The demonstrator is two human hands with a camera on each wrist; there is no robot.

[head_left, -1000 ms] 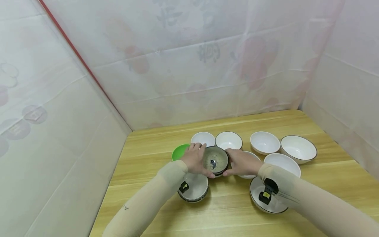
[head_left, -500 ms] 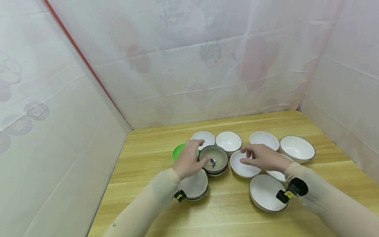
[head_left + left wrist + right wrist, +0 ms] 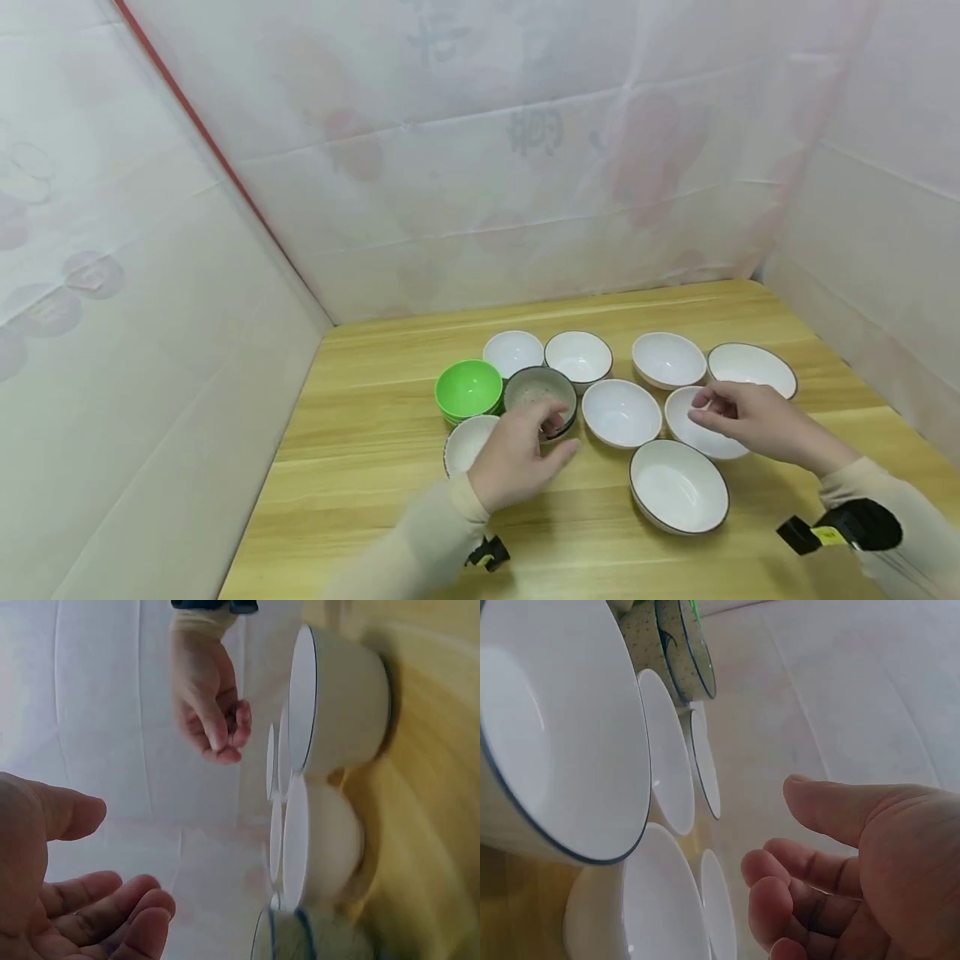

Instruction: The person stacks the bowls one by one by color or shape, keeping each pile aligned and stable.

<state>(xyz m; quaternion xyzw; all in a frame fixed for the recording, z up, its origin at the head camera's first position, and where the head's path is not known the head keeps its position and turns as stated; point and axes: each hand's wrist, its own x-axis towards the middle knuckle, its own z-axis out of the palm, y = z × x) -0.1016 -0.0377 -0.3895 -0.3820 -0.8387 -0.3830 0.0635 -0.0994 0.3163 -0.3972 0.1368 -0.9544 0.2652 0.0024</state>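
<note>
Tabletop [image 3: 345, 483], white bowl [image 3: 693, 433] below right grip [image 3: 761, 421]

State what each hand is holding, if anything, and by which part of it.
Nothing is held: the left hand and the right hand are both empty.

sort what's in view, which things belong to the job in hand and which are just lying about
Likely in the job:
green bowls
grey bowls
dark-rimmed white bowls
plain white bowls
pale bowl partly behind the left hand

Likely not, though setting rather than clutter:
wooden table
white sheeting
black wrist devices
</note>
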